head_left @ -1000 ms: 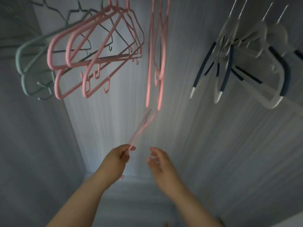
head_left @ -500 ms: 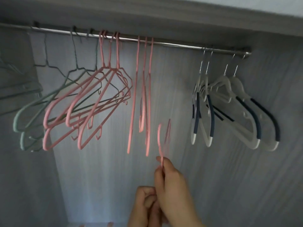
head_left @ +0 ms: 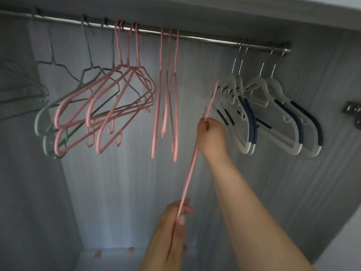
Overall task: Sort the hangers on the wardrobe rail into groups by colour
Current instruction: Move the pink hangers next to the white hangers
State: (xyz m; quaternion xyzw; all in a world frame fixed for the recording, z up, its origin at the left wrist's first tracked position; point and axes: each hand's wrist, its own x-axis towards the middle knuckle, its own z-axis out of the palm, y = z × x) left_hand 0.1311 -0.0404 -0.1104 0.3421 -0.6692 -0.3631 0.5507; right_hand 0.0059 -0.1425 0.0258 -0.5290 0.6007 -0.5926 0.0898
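A metal wardrobe rail (head_left: 205,39) runs across the top. Green and grey hangers (head_left: 42,122) hang at its left, several pink hangers (head_left: 109,112) beside them, and three more pink hangers (head_left: 170,94) hang edge-on near the middle. White hangers with navy grips (head_left: 273,114) hang at the right. I hold one loose pink hanger (head_left: 190,169) edge-on below the rail. My right hand (head_left: 212,137) grips its upper part just left of the white hangers. My left hand (head_left: 173,222) pinches its lower end.
The wardrobe's grey back wall (head_left: 127,182) and left side wall (head_left: 23,192) close in the space. A metal hinge (head_left: 353,112) sticks out on the right wall. Small pink pieces (head_left: 97,254) lie on the wardrobe floor.
My right hand rose with the pink hanger toward the rail's free stretch. My left hand moved apart from it and now pinches the hanger's lower end. The view tilted up from a second ago.
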